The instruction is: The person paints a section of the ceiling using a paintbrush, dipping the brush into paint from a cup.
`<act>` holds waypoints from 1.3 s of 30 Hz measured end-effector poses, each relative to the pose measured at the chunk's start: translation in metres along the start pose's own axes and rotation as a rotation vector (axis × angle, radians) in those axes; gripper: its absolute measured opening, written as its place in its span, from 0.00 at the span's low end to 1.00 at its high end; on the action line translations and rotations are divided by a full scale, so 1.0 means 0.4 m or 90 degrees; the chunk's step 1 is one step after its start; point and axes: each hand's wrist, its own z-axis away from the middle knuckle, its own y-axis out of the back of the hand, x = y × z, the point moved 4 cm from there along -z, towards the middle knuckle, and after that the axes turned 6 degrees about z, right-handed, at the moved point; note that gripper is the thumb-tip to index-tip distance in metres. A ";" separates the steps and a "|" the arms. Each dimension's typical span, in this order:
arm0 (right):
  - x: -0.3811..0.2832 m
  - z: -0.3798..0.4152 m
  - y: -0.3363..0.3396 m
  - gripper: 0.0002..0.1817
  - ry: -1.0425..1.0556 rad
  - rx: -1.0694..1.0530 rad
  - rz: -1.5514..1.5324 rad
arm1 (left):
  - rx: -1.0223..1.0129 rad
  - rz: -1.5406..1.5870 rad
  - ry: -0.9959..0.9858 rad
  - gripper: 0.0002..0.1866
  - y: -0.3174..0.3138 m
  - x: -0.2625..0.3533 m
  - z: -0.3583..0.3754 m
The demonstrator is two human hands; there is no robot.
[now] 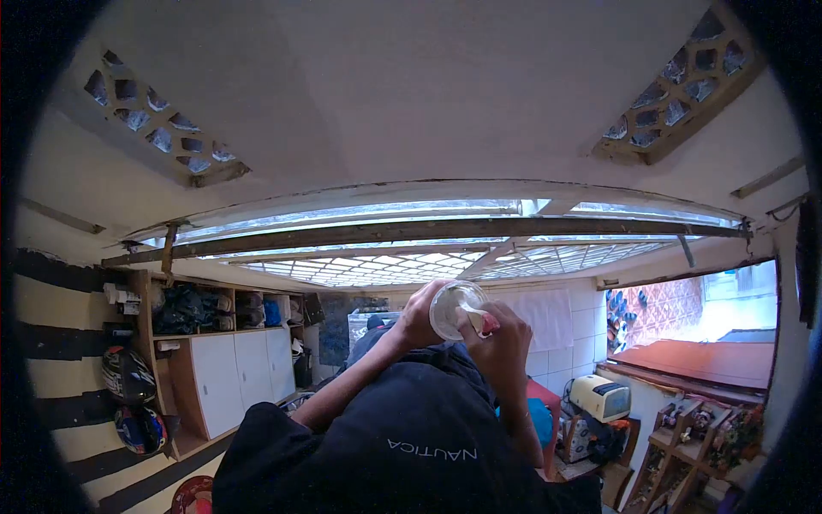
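Observation:
My left hand point(417, 319) is wrapped round the side of a round, whitish see-through tub point(441, 313), whose open top faces me. In my right hand point(503, 342), closed at the tub's right side, is a small tool with a red-pink part point(491, 323). Its pale end reaches over the rim into the tub; I cannot tell its exact kind. Both hands are close together in front of my dark shirt point(402, 445), at chest height.
A wooden shelf unit with white doors point(214, 377) stands left, two helmets point(128, 374) beside it. A barred window point(368, 257) spans the wall ahead. To the right are a cream-coloured box-shaped appliance point(601, 397), a red chair point(548, 398) and a wooden rack of ornaments point(689, 437).

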 end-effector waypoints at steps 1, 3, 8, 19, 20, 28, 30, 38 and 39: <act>-0.003 0.002 0.003 0.08 0.022 0.034 -0.017 | 0.003 -0.002 -0.002 0.30 0.001 -0.004 -0.001; -0.003 0.005 0.008 0.07 0.015 0.065 -0.074 | 0.010 -0.013 -0.014 0.30 0.002 -0.008 -0.001; -0.001 0.001 0.027 0.09 -0.018 0.085 -0.173 | 0.011 -0.023 -0.011 0.30 0.006 0.010 -0.002; 0.008 0.020 -0.002 0.13 -0.021 0.002 -0.044 | 0.023 0.014 -0.021 0.29 -0.003 0.000 0.004; 0.006 0.022 -0.004 0.13 -0.021 0.001 -0.043 | 0.027 0.020 -0.009 0.28 -0.002 0.001 0.004; -0.014 0.023 -0.025 0.13 0.035 0.018 0.058 | 0.043 0.028 0.016 0.27 -0.003 -0.003 0.010; -0.012 0.023 -0.026 0.13 0.038 0.018 0.090 | 0.055 0.034 0.038 0.27 -0.003 -0.004 0.013; -0.024 0.017 -0.031 0.12 0.025 -0.017 0.156 | 0.060 -0.015 -0.032 0.26 -0.009 -0.016 0.015; -0.025 0.017 -0.029 0.12 0.035 -0.010 0.120 | 0.056 -0.029 -0.040 0.26 -0.007 -0.015 0.015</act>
